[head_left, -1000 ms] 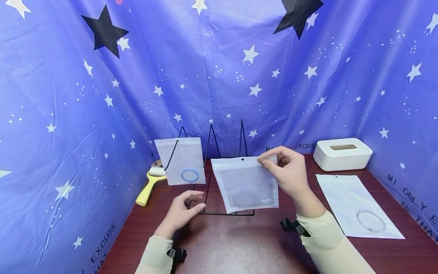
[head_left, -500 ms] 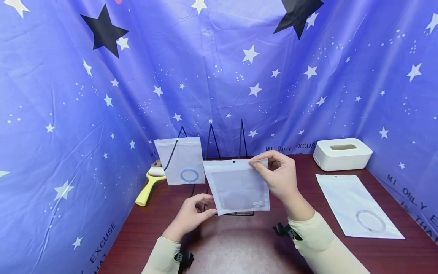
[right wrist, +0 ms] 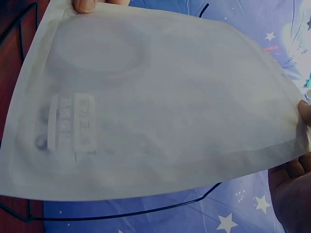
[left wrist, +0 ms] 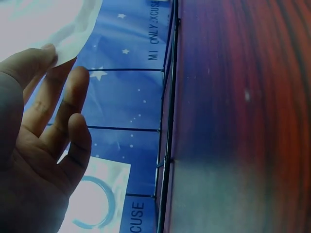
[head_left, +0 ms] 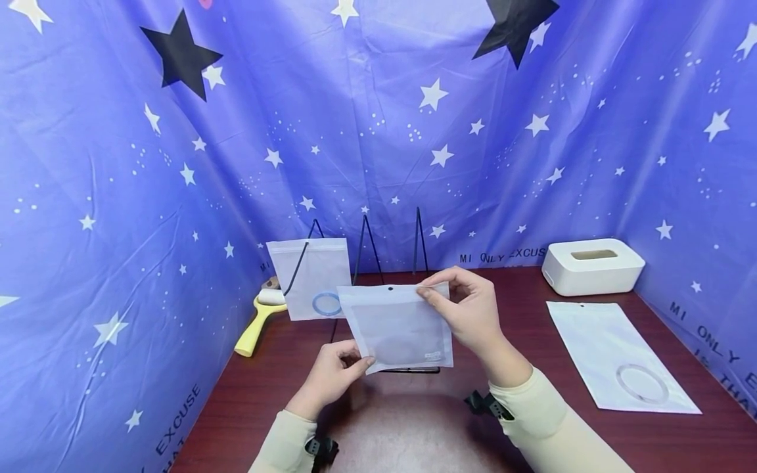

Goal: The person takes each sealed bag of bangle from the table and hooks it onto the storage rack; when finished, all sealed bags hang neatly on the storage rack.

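Note:
A white translucent zip bag hangs in the air above a black wire rack, a small hang hole in its top edge. My right hand pinches its top right corner between thumb and fingers. With thumb and forefinger my left hand pinches the lower left corner; in the left wrist view the other fingers of this left hand are spread loosely. Through the film of the bag a faint round shape and a printed label show in the right wrist view. Another white bag, showing a blue ring, hangs on the rack's left hook.
A yellow-handled lint roller lies left of the rack. To the right, a flat white bag with a pale ring lies on the dark red table. A white tissue box stands behind it. Starry blue cloth surrounds the table.
My right hand has moved left and slightly down with the bag. My left hand has moved right, from apart from the bag to pinching its lower left corner.

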{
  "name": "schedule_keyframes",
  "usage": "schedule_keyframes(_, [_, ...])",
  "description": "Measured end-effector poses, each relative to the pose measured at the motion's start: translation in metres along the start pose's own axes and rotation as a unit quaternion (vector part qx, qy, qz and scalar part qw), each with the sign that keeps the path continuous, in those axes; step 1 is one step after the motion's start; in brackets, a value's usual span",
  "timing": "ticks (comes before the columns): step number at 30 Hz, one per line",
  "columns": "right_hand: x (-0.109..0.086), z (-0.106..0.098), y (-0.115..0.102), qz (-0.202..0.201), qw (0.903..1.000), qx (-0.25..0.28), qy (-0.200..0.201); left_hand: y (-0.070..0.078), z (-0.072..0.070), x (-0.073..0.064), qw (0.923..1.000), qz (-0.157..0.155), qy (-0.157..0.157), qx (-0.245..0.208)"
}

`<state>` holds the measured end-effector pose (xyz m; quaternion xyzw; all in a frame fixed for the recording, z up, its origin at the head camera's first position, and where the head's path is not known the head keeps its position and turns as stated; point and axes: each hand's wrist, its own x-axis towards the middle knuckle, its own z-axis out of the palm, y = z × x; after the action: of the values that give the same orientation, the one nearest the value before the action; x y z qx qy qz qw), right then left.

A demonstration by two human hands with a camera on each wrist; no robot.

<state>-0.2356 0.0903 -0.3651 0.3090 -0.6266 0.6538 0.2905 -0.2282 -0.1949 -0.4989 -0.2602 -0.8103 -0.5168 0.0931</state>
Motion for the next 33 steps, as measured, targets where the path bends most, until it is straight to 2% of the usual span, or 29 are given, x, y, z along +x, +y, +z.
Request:
schedule_keyframes(5, [0.001, -0.002, 0.0, 0.025, 0.9996, -0.009, -0.01, 0.003, -0.001, 0.0, 0.9998, -0.003, 0.018, -0.001])
schedule_keyframes(16, [-0.001, -0.001, 0.008, 0.068, 0.9954, 0.013, -0.065, -0.006, -0.016, -0.001, 0.9997, -0.006, 0.02, -0.011])
schedule_keyframes(26, [-0.001, 0.001, 0.017, 0.046, 0.9951, -0.015, -0.085, -0.01, -0.027, -0.005, 0.9997, -0.02, 0.011, -0.003])
schedule_keyframes(33, [0.001, 0.008, 0.02, 0.043, 0.9952, -0.001, -0.087, -0.011, -0.033, -0.008, 0.9995, -0.029, 0.008, 0.011])
